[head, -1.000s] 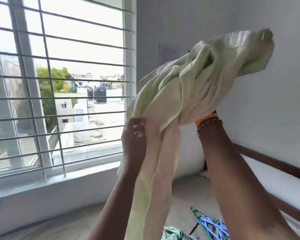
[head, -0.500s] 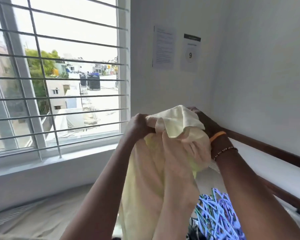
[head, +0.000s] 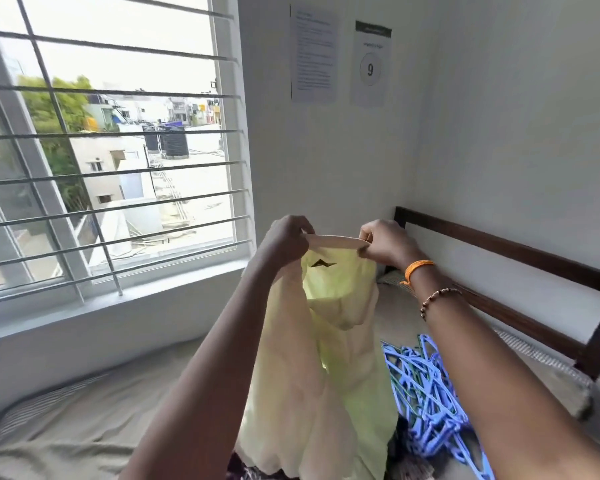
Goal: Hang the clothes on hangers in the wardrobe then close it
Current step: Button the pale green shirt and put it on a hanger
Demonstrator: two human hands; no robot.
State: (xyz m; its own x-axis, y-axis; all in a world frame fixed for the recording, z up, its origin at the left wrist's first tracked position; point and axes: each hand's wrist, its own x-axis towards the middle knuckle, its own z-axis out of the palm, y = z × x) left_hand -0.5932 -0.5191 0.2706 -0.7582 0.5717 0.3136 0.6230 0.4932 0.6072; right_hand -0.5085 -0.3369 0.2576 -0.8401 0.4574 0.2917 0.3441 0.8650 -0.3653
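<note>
Two hands hold a pale yellow-green garment (head: 326,358) up by its top edge above a bed (head: 84,420) in a white-walled room. At one end of the stretched collar band the left hand (head: 286,242) has its grip clamped, fingers curled round the fabric; at the other end the right hand (head: 383,245) pinches the band, its grip likewise closed on the cloth. Between the two hands the band runs taut and roughly level, with a small dark label just beneath it on the inside of the neck. From there the garment hangs down in loose folds between the forearms, its lower part reaching the bottom of the view, where it meets dark patterned fabric. An orange band (head: 418,268) and a beaded bracelet (head: 439,299) circle the right wrist. A tangled heap of blue plastic hangers (head: 426,393) lies on the bed just to the right of the hanging garment. A dark wooden bed frame (head: 499,244) runs along the right-hand wall. To the left, a barred window (head: 111,150) looks out on rooftops, trees and black water tanks. On the far wall hang two paper notices (head: 340,60), one marked with the numeral 9 in a circle.
</note>
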